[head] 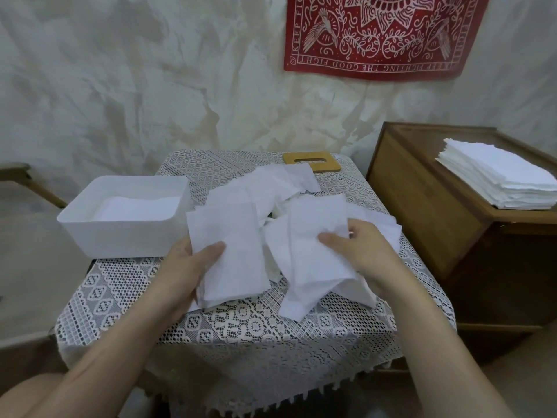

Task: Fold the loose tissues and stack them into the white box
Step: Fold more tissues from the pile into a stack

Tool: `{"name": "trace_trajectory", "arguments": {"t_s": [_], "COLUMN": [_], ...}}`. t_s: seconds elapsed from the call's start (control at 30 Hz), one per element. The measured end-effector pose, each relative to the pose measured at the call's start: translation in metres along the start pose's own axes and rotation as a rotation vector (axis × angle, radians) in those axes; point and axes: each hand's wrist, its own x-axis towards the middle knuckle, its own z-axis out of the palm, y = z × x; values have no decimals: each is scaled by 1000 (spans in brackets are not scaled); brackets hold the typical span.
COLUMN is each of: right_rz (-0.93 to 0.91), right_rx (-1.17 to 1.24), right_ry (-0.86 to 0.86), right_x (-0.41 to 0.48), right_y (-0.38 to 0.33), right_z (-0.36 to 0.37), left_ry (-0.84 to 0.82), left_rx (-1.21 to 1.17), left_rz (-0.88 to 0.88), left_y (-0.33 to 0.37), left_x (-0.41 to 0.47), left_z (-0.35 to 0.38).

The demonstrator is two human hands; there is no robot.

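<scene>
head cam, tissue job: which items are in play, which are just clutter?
In play:
left hand, gripping folded tissue
right hand, gripping one of the loose tissues
white box, white sheets already inside

Lying about:
slotted wooden lid
neat tissue stack on wooden cabinet
red wall hanging
lace tablecloth

Red wall cloth reads "KEEP FIGHTING THE GOOD FIGHT".

lace tablecloth | slotted wooden lid | red wall banner | wooden cabinet, right
</scene>
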Motion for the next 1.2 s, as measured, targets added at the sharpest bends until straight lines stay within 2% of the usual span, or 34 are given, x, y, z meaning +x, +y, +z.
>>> {"name": "trace_trajectory", "arguments": {"t_s": [0.1, 0.2, 0.33, 0.4, 0.6, 0.7, 0.77, 0.9, 1.0, 1.2], "right_rz": [-23, -11, -109, -128, -158, -179, -160, -39, -68, -107], "right_rx": [335, 466, 177, 109, 27, 34, 139, 324, 212, 76], "right_ry": [13, 3, 143, 156, 121, 149, 143, 1, -18, -20], "right_x": [-6, -9, -6, -4, -3, 0, 0, -4, 1, 8], "right_y": [-14, -18, -4, 4, 10, 9, 5, -3, 4, 9], "right_z": [13, 40, 78, 88, 89, 77, 68, 70, 82, 89], "left_ry": [6, -19, -40, -49, -77, -44, -23, -56, -115, -149], "left_rx": [0, -33, -200, -250, -46, -34, -44, -117, -173, -67], "left_rz": [10, -32, -133, -163, -58, -64, -66, -87, -86, -57], "left_y": [1, 3, 5, 7, 3, 5, 5, 8, 11, 4], "left_x": [-3, -7, -8, -8, -10, -10, -11, -13, -14, -10], "left_z": [7, 16, 24, 24, 18, 15, 13, 15, 18, 16]}}
